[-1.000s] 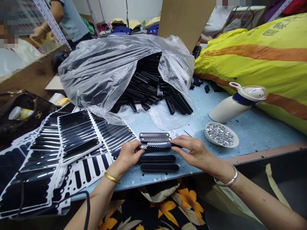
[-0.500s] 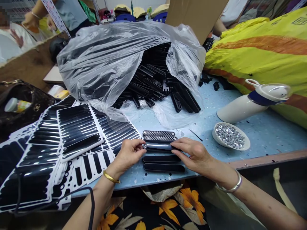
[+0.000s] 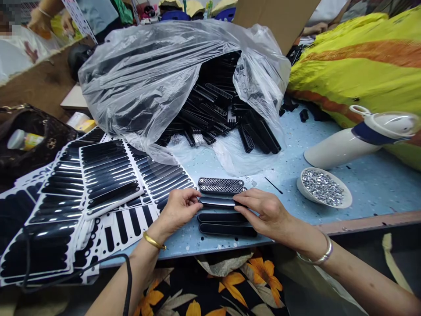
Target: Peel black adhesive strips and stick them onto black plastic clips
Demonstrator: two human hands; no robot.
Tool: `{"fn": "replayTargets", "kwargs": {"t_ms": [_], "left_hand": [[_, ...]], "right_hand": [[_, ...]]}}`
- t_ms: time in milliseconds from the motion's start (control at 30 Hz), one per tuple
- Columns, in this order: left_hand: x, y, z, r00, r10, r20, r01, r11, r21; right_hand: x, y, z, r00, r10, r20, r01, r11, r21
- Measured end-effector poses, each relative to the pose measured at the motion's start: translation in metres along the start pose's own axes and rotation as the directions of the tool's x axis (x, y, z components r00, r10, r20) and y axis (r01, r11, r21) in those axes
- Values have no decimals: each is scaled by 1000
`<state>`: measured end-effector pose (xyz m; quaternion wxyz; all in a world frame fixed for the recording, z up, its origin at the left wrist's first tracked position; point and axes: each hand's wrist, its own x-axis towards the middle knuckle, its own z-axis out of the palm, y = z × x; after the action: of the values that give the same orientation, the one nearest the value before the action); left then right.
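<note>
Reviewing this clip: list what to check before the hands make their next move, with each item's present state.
1. Left hand pinching one end of the black piece: ok.
2. Right hand pinching its other end: ok.
3. Underside of that piece properly seated: cannot tell, hidden from view.
4. Two patterned pieces lying behind it, side by side: ok.
5. Two plain pieces in front of it: ok.
6. Bowl upright, apart from the fingers: ok.

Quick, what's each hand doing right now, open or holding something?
Left hand: closed, pinching the left end of a long glossy black piece.
Right hand: closed, pinching that piece's right end.
</note>
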<state>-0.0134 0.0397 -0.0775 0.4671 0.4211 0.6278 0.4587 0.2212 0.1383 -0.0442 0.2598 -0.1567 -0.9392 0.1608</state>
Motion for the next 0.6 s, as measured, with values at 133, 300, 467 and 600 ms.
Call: {"fn": "replayTargets", "kwargs": {"t_ms": [133, 300, 467, 600], "left_hand": [[0, 0, 0, 1000, -6, 4, 6, 1000, 3], [-1, 3, 0, 1000, -9, 14, 9, 1000, -1], [-2, 6, 0, 1000, -8, 20, 8, 1000, -2], [-2, 5, -1, 1000, -13, 16, 13, 1000, 6]], "right_hand": [[0, 1, 0, 1000, -9, 16, 9, 1000, -19], [-1, 2, 1, 999, 1, 35, 1, 999, -38], [0, 3, 2, 999, 8, 45, -5, 998, -61], [2, 3, 1, 998, 0, 64, 4, 997, -71]]}}
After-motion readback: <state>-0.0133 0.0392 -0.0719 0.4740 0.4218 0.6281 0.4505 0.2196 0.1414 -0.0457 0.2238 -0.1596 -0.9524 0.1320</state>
